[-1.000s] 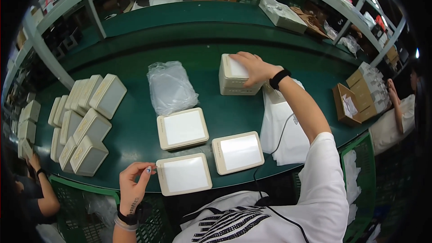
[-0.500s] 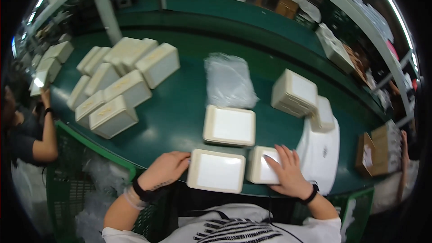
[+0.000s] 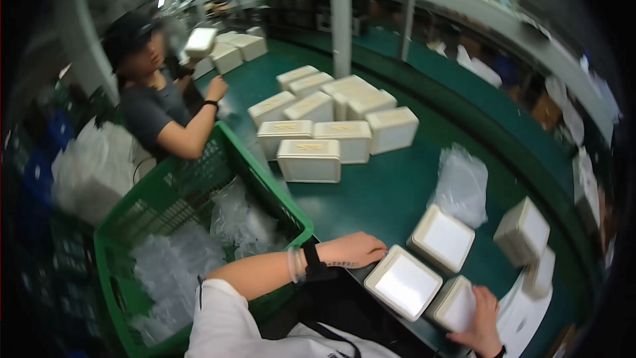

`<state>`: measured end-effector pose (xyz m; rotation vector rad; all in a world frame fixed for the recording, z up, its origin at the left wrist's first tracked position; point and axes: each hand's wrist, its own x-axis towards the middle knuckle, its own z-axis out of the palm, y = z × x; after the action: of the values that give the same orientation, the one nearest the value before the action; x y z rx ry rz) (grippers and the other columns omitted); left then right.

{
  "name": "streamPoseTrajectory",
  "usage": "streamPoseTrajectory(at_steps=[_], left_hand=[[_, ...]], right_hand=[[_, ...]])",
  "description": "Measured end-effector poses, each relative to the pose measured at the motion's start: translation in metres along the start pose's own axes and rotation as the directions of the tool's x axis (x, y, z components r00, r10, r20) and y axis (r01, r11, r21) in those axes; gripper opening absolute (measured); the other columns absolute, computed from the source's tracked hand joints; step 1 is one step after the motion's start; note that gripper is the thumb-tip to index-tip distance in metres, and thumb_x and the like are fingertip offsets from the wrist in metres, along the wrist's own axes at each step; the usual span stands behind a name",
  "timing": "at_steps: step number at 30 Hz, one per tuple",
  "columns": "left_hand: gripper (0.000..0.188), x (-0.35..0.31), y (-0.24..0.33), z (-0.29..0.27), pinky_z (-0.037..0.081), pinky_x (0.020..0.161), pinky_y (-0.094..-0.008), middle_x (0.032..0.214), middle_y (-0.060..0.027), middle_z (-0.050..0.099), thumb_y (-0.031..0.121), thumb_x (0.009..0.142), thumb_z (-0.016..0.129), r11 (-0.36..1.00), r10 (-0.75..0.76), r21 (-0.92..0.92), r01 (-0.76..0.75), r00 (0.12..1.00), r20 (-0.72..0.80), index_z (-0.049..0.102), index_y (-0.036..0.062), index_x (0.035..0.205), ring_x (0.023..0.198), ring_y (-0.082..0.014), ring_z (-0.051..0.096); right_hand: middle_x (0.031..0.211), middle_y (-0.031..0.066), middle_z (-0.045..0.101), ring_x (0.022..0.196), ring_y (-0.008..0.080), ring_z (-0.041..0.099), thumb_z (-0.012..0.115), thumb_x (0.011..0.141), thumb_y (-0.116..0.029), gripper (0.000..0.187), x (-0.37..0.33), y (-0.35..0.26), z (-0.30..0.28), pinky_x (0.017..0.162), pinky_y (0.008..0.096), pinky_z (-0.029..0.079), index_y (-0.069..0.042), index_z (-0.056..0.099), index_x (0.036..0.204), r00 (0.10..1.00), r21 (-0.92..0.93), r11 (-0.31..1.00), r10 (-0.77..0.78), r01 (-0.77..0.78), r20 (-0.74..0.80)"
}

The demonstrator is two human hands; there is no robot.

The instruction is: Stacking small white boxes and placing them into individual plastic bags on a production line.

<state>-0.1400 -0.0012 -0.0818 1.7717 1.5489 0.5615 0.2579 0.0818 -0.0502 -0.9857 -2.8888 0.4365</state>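
from here i'm apparently positioning the near-right cream box (image 3: 456, 305), right hand (image 3: 482, 328) grasping its edge; left hand (image 3: 354, 250), can't tell its grip. next calls for steadiness.

The white shirt (image 3: 228, 315) has short, loose sleeves, and a narrow black strip (image 3: 331, 340) crosses its front. Behind the left hand (image 3: 354, 250) come a small dark line of tattooed characters (image 3: 344, 264), a broad black wristband (image 3: 311, 260) and pale, translucent bracelets (image 3: 295, 264). A dark band (image 3: 501, 352), mostly cut off, circles the wrist of the right hand (image 3: 480, 325).
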Motion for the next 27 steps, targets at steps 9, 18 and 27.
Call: streamPoseTrajectory(at_steps=[9, 18, 27], left_hand=[[0.035, -0.007, -0.004, 0.011, 0.048, 0.086, -0.0429, 0.105, -0.0228, 0.064, 0.027, 0.095, 0.046, 0.998, -0.005, -0.068, 0.002, 0.999, -0.038, 0.062, 0.0015, 0.113, 0.098, -0.0378, 0.061], [0.034, -0.009, 0.003, 0.004, 0.050, 0.083, -0.0410, 0.105, -0.0224, 0.065, 0.024, 0.093, 0.051, 0.997, 0.073, 0.002, -0.073, 0.993, -0.093, 0.059, 0.0015, 0.118, 0.096, -0.0375, 0.063], [0.036, -0.006, 0.024, 0.000, 0.049, 0.071, -0.0364, 0.091, -0.0197, 0.065, 0.021, 0.092, 0.056, 0.988, -0.086, -0.128, 0.081, 0.996, -0.033, 0.057, -0.0013, 0.120, 0.077, -0.0306, 0.063]], right_hand=[[0.134, 0.0223, 0.041, 0.124, 0.0396, 0.041, 0.089, 0.036, -0.030, 0.123, 0.030, 0.057, -0.043, 0.108, 0.0444, 0.030, 0.000, 0.031, 0.140, 0.997, 0.168, 0.985, 0.051, -0.041, -0.051], [0.145, 0.0232, 0.036, 0.134, 0.0414, 0.034, 0.092, 0.045, -0.038, 0.124, 0.028, 0.060, -0.055, 0.110, 0.0487, 0.026, -0.009, 0.028, 0.148, 0.998, 0.046, 0.999, -0.017, 0.013, 0.069], [0.132, 0.0187, 0.051, 0.116, 0.0353, 0.054, 0.076, 0.076, -0.027, 0.052, -0.074, -0.062, -0.051, 0.094, 0.0424, 0.046, -0.012, 0.061, 0.123, 0.693, 0.574, 0.791, -0.537, 0.214, 0.481]])
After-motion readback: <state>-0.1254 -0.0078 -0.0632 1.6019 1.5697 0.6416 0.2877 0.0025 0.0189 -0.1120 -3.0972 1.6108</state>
